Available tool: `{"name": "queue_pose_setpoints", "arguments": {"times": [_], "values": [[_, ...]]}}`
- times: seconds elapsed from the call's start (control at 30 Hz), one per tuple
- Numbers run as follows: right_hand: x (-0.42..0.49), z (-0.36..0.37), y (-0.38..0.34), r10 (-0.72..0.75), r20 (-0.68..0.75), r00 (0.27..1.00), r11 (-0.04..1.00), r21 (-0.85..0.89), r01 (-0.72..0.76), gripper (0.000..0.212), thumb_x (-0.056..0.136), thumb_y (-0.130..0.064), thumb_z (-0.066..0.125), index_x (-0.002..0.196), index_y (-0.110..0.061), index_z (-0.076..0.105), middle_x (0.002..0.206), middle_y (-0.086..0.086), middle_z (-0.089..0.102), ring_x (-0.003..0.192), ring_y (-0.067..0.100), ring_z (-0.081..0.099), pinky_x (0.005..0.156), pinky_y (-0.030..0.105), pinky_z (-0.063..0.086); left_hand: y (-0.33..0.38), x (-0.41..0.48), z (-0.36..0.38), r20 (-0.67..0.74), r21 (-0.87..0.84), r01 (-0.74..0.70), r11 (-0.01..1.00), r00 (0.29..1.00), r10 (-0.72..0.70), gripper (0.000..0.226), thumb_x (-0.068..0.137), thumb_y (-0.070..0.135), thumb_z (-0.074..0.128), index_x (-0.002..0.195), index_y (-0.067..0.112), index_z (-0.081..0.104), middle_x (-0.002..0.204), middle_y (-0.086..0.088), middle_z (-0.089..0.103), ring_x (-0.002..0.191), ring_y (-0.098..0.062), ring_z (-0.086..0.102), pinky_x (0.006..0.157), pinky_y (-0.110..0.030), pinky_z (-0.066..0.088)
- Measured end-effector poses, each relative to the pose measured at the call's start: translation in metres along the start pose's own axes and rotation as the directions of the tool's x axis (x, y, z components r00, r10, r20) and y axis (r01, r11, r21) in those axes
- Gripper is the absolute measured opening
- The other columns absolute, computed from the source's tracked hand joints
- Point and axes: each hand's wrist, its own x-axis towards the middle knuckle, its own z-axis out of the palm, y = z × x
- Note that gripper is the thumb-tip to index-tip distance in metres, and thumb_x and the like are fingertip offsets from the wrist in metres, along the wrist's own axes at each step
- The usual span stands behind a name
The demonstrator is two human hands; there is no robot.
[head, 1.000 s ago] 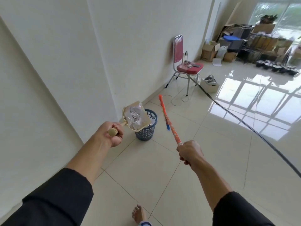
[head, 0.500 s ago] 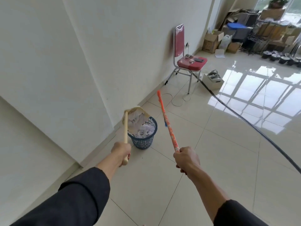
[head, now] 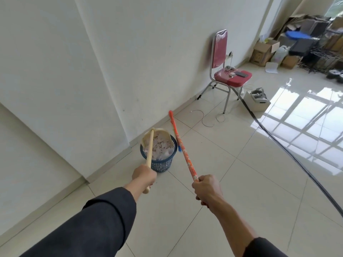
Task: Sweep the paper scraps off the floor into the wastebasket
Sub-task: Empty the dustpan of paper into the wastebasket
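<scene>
Wastebasket against wall; chair, cable beyond

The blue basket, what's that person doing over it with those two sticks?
A person is cleaning up. The left hand grips the wooden handle of a cream dustpan, which is tipped over the blue wastebasket by the wall. White paper scraps lie heaped in the basket under the pan. The right hand holds an orange broom, slanted beside the basket. No scraps show on the tiled floor nearby.
</scene>
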Motion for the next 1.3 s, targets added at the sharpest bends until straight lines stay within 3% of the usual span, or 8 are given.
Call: {"name": "queue_pose_setpoints", "arguments": {"times": [0.2, 0.43, 0.63, 0.9, 1.1, 1.3], "values": [[0.014, -0.032, 0.005, -0.062, 0.028, 0.998, 0.998, -0.004, 0.062, 0.017, 0.087, -0.011, 0.051, 0.090, -0.009, 0.068, 0.070, 0.008, 0.067, 0.056, 0.018, 0.066, 0.045, 0.024, 0.048, 0.033, -0.021, -0.006, -0.052, -0.040, -0.005, 0.999, 0.999, 0.003, 0.029, 0.093, 0.006, 0.052, 0.122, 0.008, 0.053, 0.087, -0.009, 0.063, 0.067, -0.022, 0.062, 0.041, -0.025, 0.044], [0.019, -0.055, 0.017, -0.090, 0.043, 0.995, 0.996, 0.033, 0.088, 0.017, 0.089, -0.011, 0.050, 0.090, -0.009, 0.067, 0.069, 0.009, 0.066, 0.057, 0.021, 0.065, 0.049, 0.028, 0.049, 0.062, -0.055, -0.020, -0.132, -0.056, -0.038, 0.998, 0.991, 0.030, 0.019, 0.102, 0.018, 0.049, 0.114, 0.004, 0.053, 0.076, -0.008, 0.061, 0.057, -0.018, 0.056, 0.043, -0.027, 0.039], [0.020, -0.060, 0.026, -0.079, 0.041, 0.996, 0.995, 0.061, 0.076, 0.016, 0.089, -0.011, 0.052, 0.090, -0.010, 0.068, 0.069, 0.010, 0.067, 0.055, 0.019, 0.064, 0.047, 0.027, 0.048, 0.060, -0.068, -0.021, -0.143, -0.090, -0.040, 0.995, 0.989, 0.027, 0.029, 0.099, 0.010, 0.051, 0.127, 0.004, 0.054, 0.083, -0.010, 0.062, 0.054, -0.016, 0.054, 0.037, -0.023, 0.037], [0.015, -0.058, 0.034, -0.084, 0.056, 0.995, 0.995, 0.065, 0.080, 0.017, 0.090, -0.014, 0.052, 0.086, -0.010, 0.068, 0.065, 0.008, 0.066, 0.054, 0.021, 0.063, 0.045, 0.025, 0.045, 0.053, -0.081, -0.022, -0.184, -0.112, -0.069, 0.991, 0.982, 0.048, 0.025, 0.100, 0.013, 0.050, 0.123, 0.005, 0.054, 0.074, -0.008, 0.059, 0.055, -0.018, 0.055, 0.049, -0.027, 0.045], [0.014, -0.058, 0.038, -0.099, 0.054, 0.994, 0.994, 0.044, 0.096, 0.018, 0.091, -0.014, 0.052, 0.086, -0.009, 0.068, 0.066, 0.008, 0.066, 0.053, 0.019, 0.063, 0.042, 0.023, 0.044, 0.031, -0.069, -0.012, -0.108, -0.248, -0.001, 0.969, 0.994, -0.026, 0.028, 0.094, 0.008, 0.050, 0.121, 0.006, 0.058, 0.069, -0.009, 0.058, 0.049, -0.018, 0.050, 0.042, -0.021, 0.039], [0.010, -0.062, 0.044, -0.111, 0.065, 0.992, 0.994, 0.026, 0.109, 0.017, 0.092, -0.012, 0.051, 0.088, -0.009, 0.067, 0.070, 0.007, 0.065, 0.052, 0.016, 0.062, 0.044, 0.024, 0.045, -0.005, -0.064, 0.030, -0.003, -0.244, 0.101, 0.965, 0.994, -0.105, 0.034, 0.092, 0.007, 0.047, 0.124, 0.006, 0.059, 0.072, -0.011, 0.059, 0.051, -0.019, 0.051, 0.045, -0.021, 0.041]]}}
